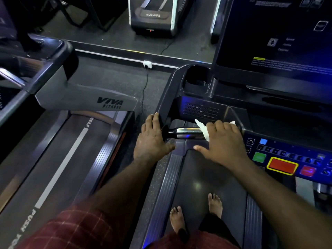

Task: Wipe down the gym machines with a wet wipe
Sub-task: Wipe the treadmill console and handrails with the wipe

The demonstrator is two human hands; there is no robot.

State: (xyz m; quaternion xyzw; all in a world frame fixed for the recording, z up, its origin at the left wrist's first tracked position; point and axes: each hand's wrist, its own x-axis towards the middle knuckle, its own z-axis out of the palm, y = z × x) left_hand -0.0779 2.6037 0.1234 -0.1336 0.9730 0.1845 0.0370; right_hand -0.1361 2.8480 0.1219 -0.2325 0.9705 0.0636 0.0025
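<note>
Step in hand: wiping the chrome bar (186, 133) at the left of the console (287, 159). The right hand (222, 141) curls its fingers over the bar, pressing the wipe (203, 131) onto it. The left hand (152, 139) braces on the frame (167, 90), fingers straight and together. Next move, as judged: slide the wipe left along the bare chrome.

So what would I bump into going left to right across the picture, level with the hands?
White stripe → left hand → shiny bar → right hand holding the wipe → green button → red button.
</note>
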